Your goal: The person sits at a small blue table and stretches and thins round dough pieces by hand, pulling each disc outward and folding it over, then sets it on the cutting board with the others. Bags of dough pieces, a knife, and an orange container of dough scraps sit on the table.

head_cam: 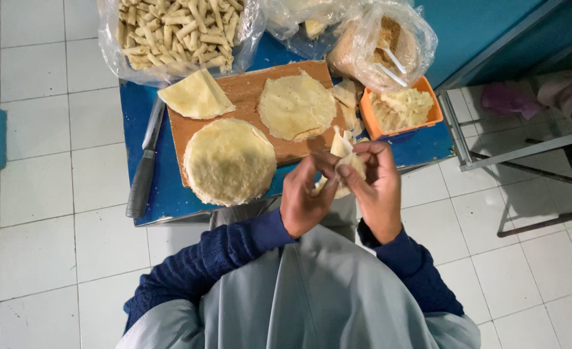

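Both hands work a small piece of pale wrapper (349,163) in the air just past the near edge of the blue counter (169,194); the left hand (304,201) has its fingers closed on the near side of it, and the right hand (377,187) pinches its top and far side, a corner of dough sticking up between them. The sheet looks thin and soft, so too hard a pinch could tear it, and whatever is folded inside could spill onto the lap or the tiled floor, since nothing lies beneath it. The stack of round wrappers (229,161) overhangs the wooden board (244,90) near the left wrist, and a careless elbow might nudge it; the knife (145,165) lies well apart
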Demonstrator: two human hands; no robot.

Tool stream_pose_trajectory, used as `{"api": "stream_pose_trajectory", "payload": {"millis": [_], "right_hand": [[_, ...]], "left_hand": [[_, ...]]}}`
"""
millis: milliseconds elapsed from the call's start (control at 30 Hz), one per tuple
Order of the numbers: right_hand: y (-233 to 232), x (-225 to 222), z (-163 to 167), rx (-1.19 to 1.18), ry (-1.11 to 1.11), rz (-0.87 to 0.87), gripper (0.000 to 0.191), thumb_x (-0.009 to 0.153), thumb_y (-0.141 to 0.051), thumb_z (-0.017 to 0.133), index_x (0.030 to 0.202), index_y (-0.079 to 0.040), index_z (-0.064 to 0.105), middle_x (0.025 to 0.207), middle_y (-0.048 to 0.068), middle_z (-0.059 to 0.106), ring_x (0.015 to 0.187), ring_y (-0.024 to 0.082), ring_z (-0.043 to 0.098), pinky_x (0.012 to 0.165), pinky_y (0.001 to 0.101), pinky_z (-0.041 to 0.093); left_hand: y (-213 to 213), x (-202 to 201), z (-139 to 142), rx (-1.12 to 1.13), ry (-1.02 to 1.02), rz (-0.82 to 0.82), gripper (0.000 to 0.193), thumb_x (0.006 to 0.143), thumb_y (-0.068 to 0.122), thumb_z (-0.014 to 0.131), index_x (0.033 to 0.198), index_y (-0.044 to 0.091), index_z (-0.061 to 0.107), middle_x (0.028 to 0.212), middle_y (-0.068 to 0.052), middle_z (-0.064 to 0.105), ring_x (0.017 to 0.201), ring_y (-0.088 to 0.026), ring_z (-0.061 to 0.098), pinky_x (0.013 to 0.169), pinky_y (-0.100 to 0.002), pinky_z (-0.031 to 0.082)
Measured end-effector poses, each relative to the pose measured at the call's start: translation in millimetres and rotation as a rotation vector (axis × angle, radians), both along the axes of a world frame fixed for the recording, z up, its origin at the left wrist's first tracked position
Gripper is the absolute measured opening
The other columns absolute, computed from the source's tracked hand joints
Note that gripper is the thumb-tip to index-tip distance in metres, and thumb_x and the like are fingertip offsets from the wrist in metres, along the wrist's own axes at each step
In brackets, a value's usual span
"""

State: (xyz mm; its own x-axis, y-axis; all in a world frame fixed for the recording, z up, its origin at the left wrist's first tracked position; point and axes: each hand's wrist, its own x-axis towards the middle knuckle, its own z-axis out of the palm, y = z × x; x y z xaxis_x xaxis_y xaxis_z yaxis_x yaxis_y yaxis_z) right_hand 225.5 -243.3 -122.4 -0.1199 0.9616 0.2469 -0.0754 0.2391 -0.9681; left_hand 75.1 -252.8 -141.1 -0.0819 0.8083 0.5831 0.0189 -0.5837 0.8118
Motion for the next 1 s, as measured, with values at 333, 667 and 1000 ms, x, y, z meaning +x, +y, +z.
{"api": "stream_pose_trajectory", "payload": {"millis": [333,667,1000], "right_hand": [[15,-14,16,0.194,-0.304,-0.227,0.01,0.103,-0.007,0.07,0.107,-0.001,0.063,0.096,0.001,0.066,0.083,0.004,0.054,0.074,0.02,0.046],[33,5,-8,-0.062,0.292,-0.001,0.009,0.111,-0.004,0.069,0.111,0.001,0.062,0.098,0.003,0.067,0.09,0.008,0.06,0.083,0.0246,0.051],[37,-21,-8,-0.292,0.423,0.199,0.039,0.1,-0.025,0.064,0.129,-0.001,0.055,0.115,0.006,0.067,0.106,0.013,0.063,0.092,0.0275,0.052]], "left_hand": [[13,-4,-13,-0.304,-0.791,-0.497,0.037,0.091,-0.008,0.05,0.124,0.006,0.044,0.119,-0.007,0.049,0.115,-0.014,0.051,0.105,-0.029,0.039],[32,-14,-5,-0.369,-0.393,-0.18,0.012,0.097,0.008,0.063,0.109,0.007,0.06,0.095,0.005,0.064,0.085,-0.004,0.057,0.074,-0.019,0.051],[30,-14,-23,-0.182,-0.422,-0.074,0.019,0.107,-0.004,0.063,0.114,0.006,0.048,0.108,-0.001,0.055,0.104,-0.007,0.053,0.093,-0.024,0.046]]}}
